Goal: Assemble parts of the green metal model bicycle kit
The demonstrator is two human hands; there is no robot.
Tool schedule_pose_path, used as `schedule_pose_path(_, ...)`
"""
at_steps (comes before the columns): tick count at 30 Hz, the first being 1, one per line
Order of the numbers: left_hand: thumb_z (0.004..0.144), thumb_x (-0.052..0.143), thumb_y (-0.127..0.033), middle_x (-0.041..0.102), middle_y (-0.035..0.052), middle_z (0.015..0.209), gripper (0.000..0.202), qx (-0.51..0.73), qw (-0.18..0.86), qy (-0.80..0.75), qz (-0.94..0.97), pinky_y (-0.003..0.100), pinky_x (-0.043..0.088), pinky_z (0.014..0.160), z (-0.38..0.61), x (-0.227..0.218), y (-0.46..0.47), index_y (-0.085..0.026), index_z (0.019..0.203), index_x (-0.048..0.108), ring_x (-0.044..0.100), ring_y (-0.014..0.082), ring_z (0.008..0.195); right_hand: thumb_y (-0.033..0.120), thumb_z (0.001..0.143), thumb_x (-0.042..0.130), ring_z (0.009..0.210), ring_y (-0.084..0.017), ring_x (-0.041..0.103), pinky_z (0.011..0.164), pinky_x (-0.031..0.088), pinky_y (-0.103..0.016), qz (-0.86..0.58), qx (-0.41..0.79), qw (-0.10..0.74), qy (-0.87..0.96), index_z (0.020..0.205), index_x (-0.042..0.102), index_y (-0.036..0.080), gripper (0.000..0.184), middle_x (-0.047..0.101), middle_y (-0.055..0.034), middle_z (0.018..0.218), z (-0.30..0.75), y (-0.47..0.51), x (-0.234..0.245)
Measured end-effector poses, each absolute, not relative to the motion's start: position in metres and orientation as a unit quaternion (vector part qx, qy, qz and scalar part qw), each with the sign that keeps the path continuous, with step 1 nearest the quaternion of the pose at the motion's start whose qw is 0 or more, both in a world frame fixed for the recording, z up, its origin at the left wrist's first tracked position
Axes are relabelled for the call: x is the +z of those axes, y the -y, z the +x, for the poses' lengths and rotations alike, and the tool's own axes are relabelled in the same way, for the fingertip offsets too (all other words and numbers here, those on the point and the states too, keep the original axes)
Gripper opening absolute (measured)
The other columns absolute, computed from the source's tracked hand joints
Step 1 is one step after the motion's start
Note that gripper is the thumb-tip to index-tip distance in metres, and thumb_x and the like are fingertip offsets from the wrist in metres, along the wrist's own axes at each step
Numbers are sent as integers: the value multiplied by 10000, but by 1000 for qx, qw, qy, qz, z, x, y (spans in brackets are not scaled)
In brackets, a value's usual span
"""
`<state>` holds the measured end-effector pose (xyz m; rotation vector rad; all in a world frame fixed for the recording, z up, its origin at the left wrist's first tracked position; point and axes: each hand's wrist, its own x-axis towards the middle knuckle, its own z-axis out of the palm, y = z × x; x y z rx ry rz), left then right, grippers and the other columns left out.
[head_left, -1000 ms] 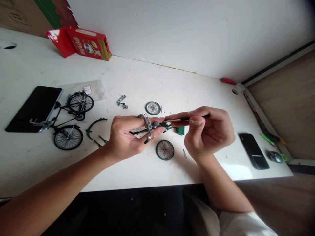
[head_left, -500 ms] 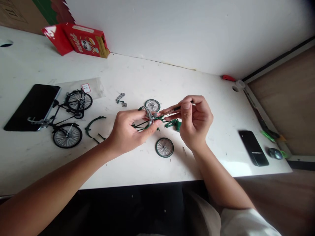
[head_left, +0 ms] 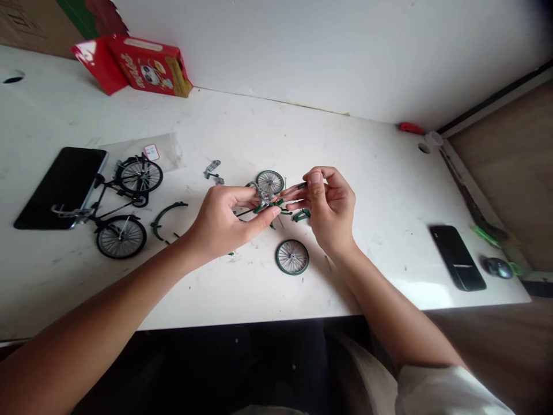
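Observation:
Pinched between the thumb and fingers of my left hand is a green model bicycle frame with a silver part at its top. My right hand is closed on a slim tool with a dark handle, a small screwdriver by its look. Its tip points at the silver part; whether it touches cannot be made out. A spoked wheel lies behind the frame, another wheel in front. More green parts lie partly hidden beneath my right hand. A curved green mudguard rests left of my left hand.
An assembled black model bicycle lies at left, overlapping a dark tablet and a clear bag. Small silver and green parts sit behind my left hand. A red box stands at the wall; a phone lies right.
My right hand has moved slightly left, nearer my left hand, with the screwdriver still in it. The silver part has turned a little. The whole view has shifted slightly.

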<state>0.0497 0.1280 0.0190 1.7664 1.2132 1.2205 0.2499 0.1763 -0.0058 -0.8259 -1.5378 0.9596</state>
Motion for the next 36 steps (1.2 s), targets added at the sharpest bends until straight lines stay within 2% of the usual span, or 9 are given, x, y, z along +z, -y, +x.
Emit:
schedule_pose_path(4, 858, 815, -280, 815, 45, 816, 135, 463, 330, -466, 678, 261, 629, 627, 50, 19, -128, -162, 796, 790, 777, 210, 741, 420, 1108, 493, 701, -146, 813, 683, 704, -270, -347, 409, 531, 655, 1053, 528, 269, 165, 764, 43, 755, 252, -177, -7)
schedule_pose_path(9, 860, 814, -249, 836, 38, 871, 61, 461, 316, -466, 686, 264, 648, 677, 50, 22, -126, -188, 854, 822, 792, 210, 768, 412, 1099, 517, 770, -154, 825, 701, 711, -279, -345, 407, 533, 656, 1066, 537, 276, 141, 750, 47, 752, 252, -173, -1)
schedule_pose_path(17, 844, 836, -265, 853, 34, 968, 117, 473, 323, -466, 675, 300, 689, 768, 50, 23, -124, -206, 944, 847, 819, 231, 833, 397, 1113, 474, 890, -146, 830, 763, 723, -284, -355, 327, 553, 679, 1095, 535, 278, 135, 712, 34, 840, 251, -159, 11)
schedule_pose_path(23, 831, 854, -254, 853, 28, 959, 128, 481, 340, -461, 663, 307, 700, 783, 51, 24, -123, -207, 950, 846, 827, 231, 828, 373, 1110, 485, 906, -161, 832, 758, 731, -294, -342, 308, 575, 676, 1078, 534, 268, 121, 659, 41, 829, 250, -156, 14)
schedule_pose_path(29, 841, 852, -276, 854, 32, 983, 127, 477, 338, -459, 668, 311, 702, 784, 50, 23, -123, -218, 953, 851, 831, 245, 865, 377, 1100, 510, 915, -176, 832, 734, 737, -306, -328, 300, 570, 691, 1079, 539, 263, 120, 687, 24, 868, 253, -154, 15)
schedule_pose_path(36, 846, 848, -264, 852, 31, 947, 123, 474, 328, -458, 676, 288, 686, 745, 49, 23, -123, -208, 956, 853, 820, 224, 808, 370, 1093, 530, 839, -154, 828, 695, 728, -270, -329, 284, 565, 701, 1074, 553, 257, 116, 689, 28, 857, 253, -153, 18)
